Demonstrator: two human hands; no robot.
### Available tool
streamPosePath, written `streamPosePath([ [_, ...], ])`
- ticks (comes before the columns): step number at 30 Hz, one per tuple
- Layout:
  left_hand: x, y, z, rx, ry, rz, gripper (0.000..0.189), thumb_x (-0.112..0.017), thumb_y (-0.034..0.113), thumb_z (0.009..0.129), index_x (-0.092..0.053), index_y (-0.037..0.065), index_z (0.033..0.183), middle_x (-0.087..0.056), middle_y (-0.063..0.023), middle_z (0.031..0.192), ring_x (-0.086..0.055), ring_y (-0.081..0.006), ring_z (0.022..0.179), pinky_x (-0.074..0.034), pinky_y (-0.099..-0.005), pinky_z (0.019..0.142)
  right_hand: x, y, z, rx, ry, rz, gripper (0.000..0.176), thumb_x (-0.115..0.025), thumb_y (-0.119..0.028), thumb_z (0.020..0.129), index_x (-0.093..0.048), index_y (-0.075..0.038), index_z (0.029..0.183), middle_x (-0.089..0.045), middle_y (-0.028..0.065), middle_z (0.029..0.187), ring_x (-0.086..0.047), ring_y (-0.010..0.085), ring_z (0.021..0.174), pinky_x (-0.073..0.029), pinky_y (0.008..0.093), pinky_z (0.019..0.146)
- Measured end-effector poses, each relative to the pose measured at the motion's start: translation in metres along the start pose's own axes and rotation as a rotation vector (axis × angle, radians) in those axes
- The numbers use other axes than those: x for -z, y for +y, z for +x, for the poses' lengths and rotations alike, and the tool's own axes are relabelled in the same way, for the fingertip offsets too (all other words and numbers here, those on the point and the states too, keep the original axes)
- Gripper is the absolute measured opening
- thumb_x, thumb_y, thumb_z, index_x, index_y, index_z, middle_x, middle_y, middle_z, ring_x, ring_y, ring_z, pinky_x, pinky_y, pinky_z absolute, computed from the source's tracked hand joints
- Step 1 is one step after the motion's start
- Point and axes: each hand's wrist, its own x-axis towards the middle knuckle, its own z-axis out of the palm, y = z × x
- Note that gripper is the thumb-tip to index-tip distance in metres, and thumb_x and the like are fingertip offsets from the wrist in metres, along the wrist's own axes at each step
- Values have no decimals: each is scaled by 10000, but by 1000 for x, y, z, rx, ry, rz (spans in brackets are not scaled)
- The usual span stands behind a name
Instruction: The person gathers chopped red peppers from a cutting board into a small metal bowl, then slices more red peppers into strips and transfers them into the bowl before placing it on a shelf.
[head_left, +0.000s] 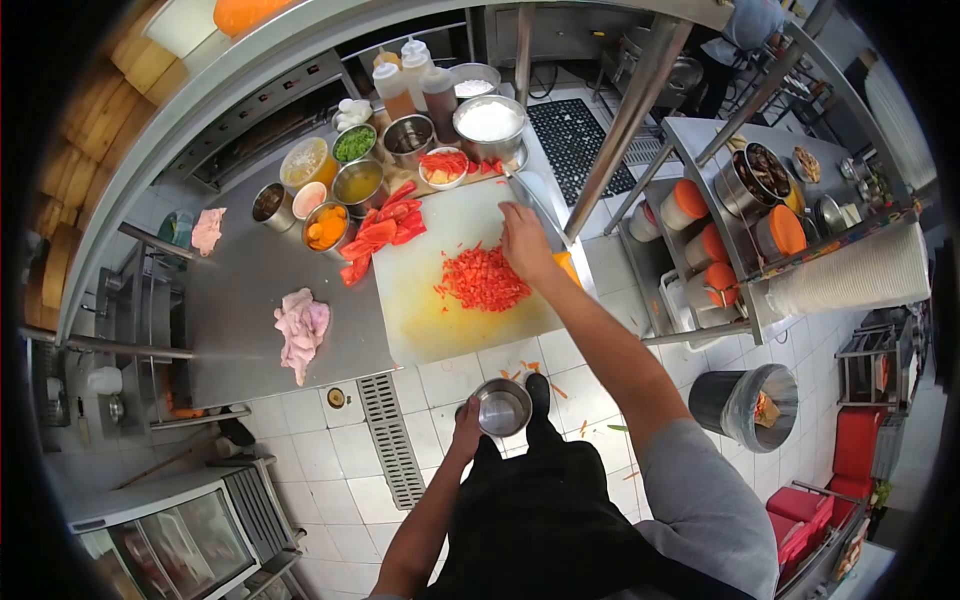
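My left hand (pixel 468 432) grips the rim of a round metal bowl (pixel 503 408), held below the table's front edge; its inside looks bare. My right hand (pixel 524 238) is over the right side of a white cutting board (pixel 420 335), fingers stretched out, with nothing visible in them. Beside it lies a knife (pixel 538 207), its blade along the board's right edge. A heap of finely diced red pepper (pixel 482 280) lies just left of the hand. Larger red pepper pieces (pixel 385 230) rest at the board's left edge.
Behind the board stand bowls of white powder (pixel 489 120), chopped greens (pixel 354 144) and egg yolks (pixel 326 228), plus squeeze bottles (pixel 392 88). A pink crumpled cloth (pixel 301 330) lies left. A shelf rack (pixel 700 250) and a bin (pixel 745 405) stand right. Scraps litter the floor.
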Motion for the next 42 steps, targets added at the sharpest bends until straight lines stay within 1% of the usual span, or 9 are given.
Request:
streamPosePath([
  [3,2,-8,-7,-14,60,-36,808,-386,598,1045,-389,-75,1493,-455,-223,1514,-428,-288,1407,-314,-349,1167,-20,30,51,120,15,-199,470,-541,-29,843,-547,100,1294,-578,262,1300,-540,390,1214,-434,422,1063],
  [7,8,-14,-20,-77,48,-51,757,-393,630,1034,-479,-9,1430,-594,-108,1289,-586,-181,1122,-500,-328,937,-39,52,74,268,-109,-522,425,-512,-88,875,-581,115,1242,-595,251,1270,-553,375,1192,-434,429,1054],
  [9,4,-16,-26,6,94,18,794,-400,595,1040,-447,-82,1453,-514,-234,1460,-466,-299,1379,-331,-351,1152,-34,50,69,283,-212,-642,423,-506,-110,883,-591,117,1230,-600,247,1264,-553,369,1197,-432,426,1055],
  [12,2,-30,-13,-14,124,6,792,-402,592,1042,-447,-83,1453,-517,-230,1456,-465,-278,1375,-328,-341,1151,-6,18,29,100,-431,-513,401,-531,-118,899,-601,110,1221,-588,249,1275,-543,378,1210,-436,410,1058],
  [17,-10,-14,13,-54,129,33,795,-378,589,1049,-416,-82,1475,-477,-232,1496,-426,-278,1411,-307,-343,1168,18,-13,-29,-92,-129,228,417,-588,-248,980,-596,59,1261,-581,235,1272,-517,378,1235,-444,426,1051],
  [19,-11,-19,35,-77,86,-45,817,-362,605,1047,-397,-83,1487,-468,-214,1512,-413,-289,1420,-286,-345,1181,8,-4,-30,-60,-65,209,430,-593,-284,990,-599,47,1265,-581,229,1274,-512,379,1242,-424,441,1073],
  [20,-6,-40,56,-107,56,-101,861,-393,717,986,-379,49,1528,-516,-148,1425,-524,-251,1271,-478,-424,989,6,-5,-30,-14,-58,140,422,-591,-274,987,-600,42,1266,-577,224,1278,-511,381,1238,-416,444,1079],
  [26,-52,26,60,-43,16,-276,720,-376,660,1017,-430,115,1485,-570,-98,1356,-585,-207,1185,-525,-401,880,-4,-33,-56,9,-69,112,440,-613,-282,960,-600,21,1277,-571,195,1268,-502,369,1225,-395,446,1092],
  [42,-34,58,66,-62,-222,-397,472,-336,453,1066,-464,193,1440,-619,27,1279,-611,-88,1104,-505,-289,848,-1,-112,-163,-230,83,126,364,-638,-197,935,-619,21,1226,-578,210,1216,-521,387,1166,-431,440,1032],
])
